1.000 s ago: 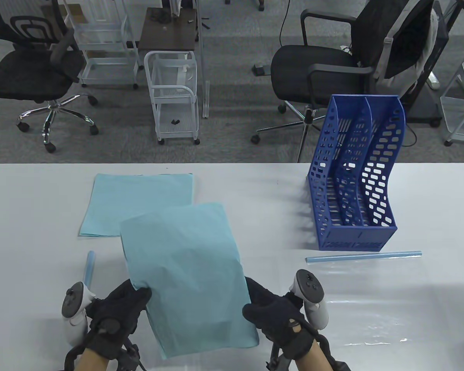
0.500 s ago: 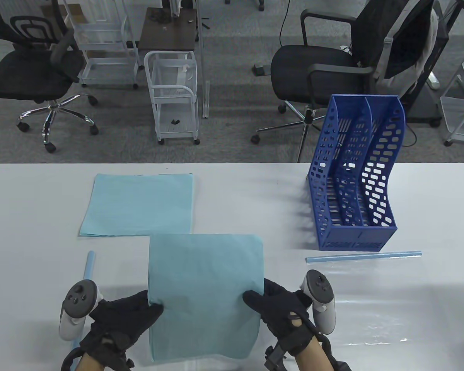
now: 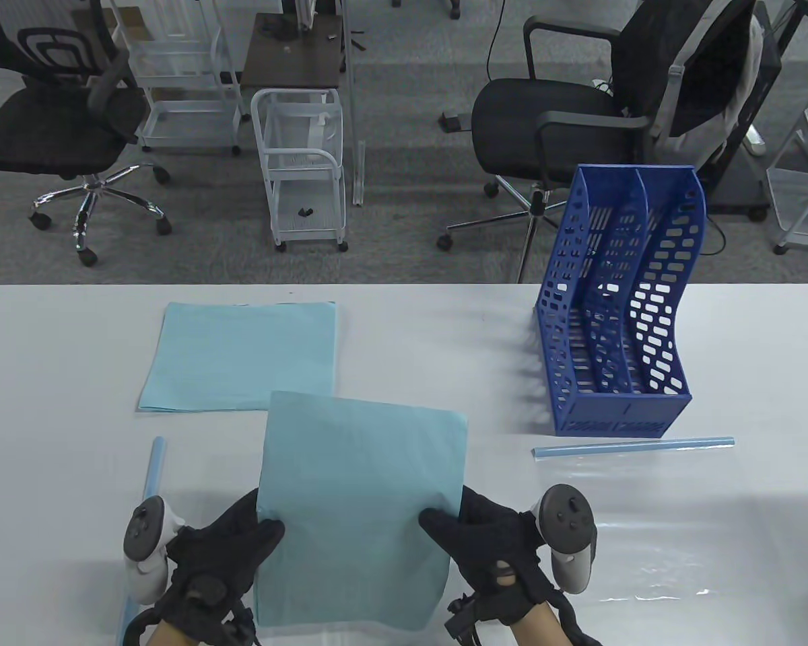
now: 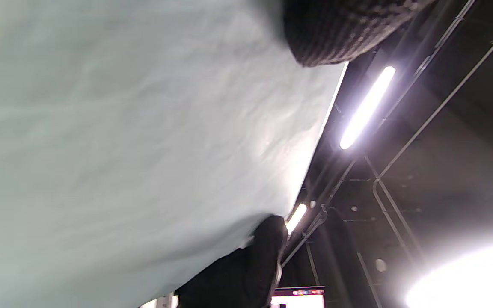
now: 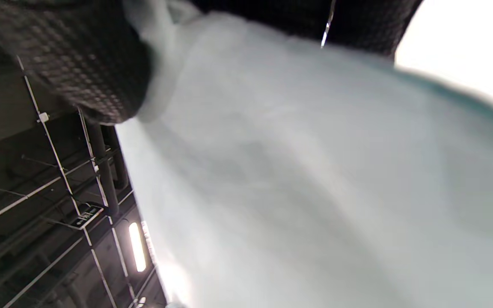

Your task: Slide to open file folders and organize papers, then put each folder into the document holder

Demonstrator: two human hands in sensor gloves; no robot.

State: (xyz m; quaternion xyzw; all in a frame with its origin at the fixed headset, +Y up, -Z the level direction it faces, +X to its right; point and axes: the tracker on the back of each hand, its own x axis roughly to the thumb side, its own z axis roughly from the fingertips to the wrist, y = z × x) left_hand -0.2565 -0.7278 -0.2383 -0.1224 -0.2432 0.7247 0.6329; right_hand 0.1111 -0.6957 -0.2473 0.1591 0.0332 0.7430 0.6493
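Observation:
A stack of light-blue papers (image 3: 360, 505) is held upright off the table at the front centre. My left hand (image 3: 225, 548) pinches its left edge and my right hand (image 3: 481, 545) pinches its right edge. The paper fills most of the left wrist view (image 4: 135, 141) and of the right wrist view (image 5: 315, 179), with gloved fingertips (image 4: 332, 30) on it. A second stack of blue papers (image 3: 242, 356) lies flat behind it. The blue document holder (image 3: 619, 316) stands at the right. A blue slide bar (image 3: 633, 447) lies in front of the holder, another slide bar (image 3: 153, 464) at the left.
A clear plastic folder cover (image 3: 653, 538) lies flat on the white table (image 3: 444, 336) at the right front. Office chairs (image 3: 579, 108) and a white wire cart (image 3: 303, 161) stand on the floor beyond the table's far edge.
The held papers swung from a leftward tilt to square between both hands, then shifted slightly forward and up. Both hands moved a little to the right.

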